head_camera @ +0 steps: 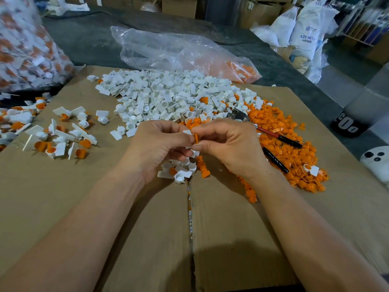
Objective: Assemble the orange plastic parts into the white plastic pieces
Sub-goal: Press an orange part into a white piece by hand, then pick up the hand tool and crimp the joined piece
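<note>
Fingers (190,137) of the left hand (156,146) and right hand (229,144) meet at frame centre, pinching an orange part (196,138) against a white piece (187,132) above the cardboard worktop (126,207), white pile (174,95) behind, orange pile (284,148) right.

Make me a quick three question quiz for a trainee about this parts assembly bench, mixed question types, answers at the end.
1. True or false: the pile of white pieces lies farther from the person than the hands.
2. What lies on the pile of orange parts? A) pliers with red and black handles B) a hammer C) a tape roll
3. Fill in: the finished pieces lie to the person's ____.

Key:
1. True.
2. A, the pliers.
3. Left. Meanwhile the left hand and right hand meet over the cardboard, pinching an orange part against a white piece.
</note>
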`<action>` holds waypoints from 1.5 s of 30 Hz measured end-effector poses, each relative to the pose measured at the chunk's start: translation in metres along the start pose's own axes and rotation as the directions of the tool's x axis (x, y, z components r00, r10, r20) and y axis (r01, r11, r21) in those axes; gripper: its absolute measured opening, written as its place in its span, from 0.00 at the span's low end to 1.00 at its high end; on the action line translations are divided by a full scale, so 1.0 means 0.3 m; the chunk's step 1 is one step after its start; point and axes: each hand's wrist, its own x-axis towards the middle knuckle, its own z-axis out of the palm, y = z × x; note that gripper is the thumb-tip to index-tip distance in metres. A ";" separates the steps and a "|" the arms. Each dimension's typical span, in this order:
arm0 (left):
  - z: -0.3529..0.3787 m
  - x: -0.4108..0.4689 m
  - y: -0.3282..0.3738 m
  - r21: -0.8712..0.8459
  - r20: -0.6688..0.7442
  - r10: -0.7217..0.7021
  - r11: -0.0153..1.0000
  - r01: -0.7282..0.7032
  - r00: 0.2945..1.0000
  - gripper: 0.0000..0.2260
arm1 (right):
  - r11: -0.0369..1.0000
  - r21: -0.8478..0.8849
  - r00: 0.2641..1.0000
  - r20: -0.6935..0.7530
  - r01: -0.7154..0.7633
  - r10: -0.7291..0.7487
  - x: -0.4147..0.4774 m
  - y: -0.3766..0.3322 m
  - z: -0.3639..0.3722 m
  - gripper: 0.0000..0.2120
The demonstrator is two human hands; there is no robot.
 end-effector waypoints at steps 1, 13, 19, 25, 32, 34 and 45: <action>-0.001 0.001 0.000 0.005 0.000 -0.004 1.000 0.004 1.000 0.08 | 1.000 -0.012 1.000 0.003 0.000 0.000 0.000 0.000 0.000 0.17; -0.003 0.004 -0.004 0.008 -0.029 0.021 1.000 -0.020 0.999 0.07 | 0.982 -0.092 0.985 0.036 -0.163 0.167 0.007 -0.020 -0.027 0.16; 0.000 0.009 -0.005 -0.036 -0.047 0.001 0.999 -0.003 0.999 0.06 | 0.734 -0.473 0.872 -0.234 -0.488 0.429 0.019 0.031 -0.233 0.24; -0.001 0.009 -0.004 -0.064 -0.051 -0.011 0.998 0.008 0.999 0.05 | 0.378 -0.683 0.668 -0.218 -0.625 0.712 0.000 0.078 -0.308 0.39; -0.001 0.008 -0.005 -0.070 -0.041 -0.009 0.998 0.006 0.999 0.04 | 0.280 -0.739 0.635 -0.249 -0.613 0.731 0.003 0.105 -0.300 0.41; -0.001 0.009 -0.005 -0.075 -0.037 -0.004 0.997 0.002 0.999 0.04 | 0.258 -0.758 0.647 -0.269 -0.599 0.713 0.006 0.110 -0.296 0.37; -0.005 0.013 -0.008 -0.167 -0.083 0.023 0.985 -0.037 0.996 0.05 | 0.397 -0.728 0.797 -0.340 -0.559 0.500 0.014 0.068 -0.275 0.17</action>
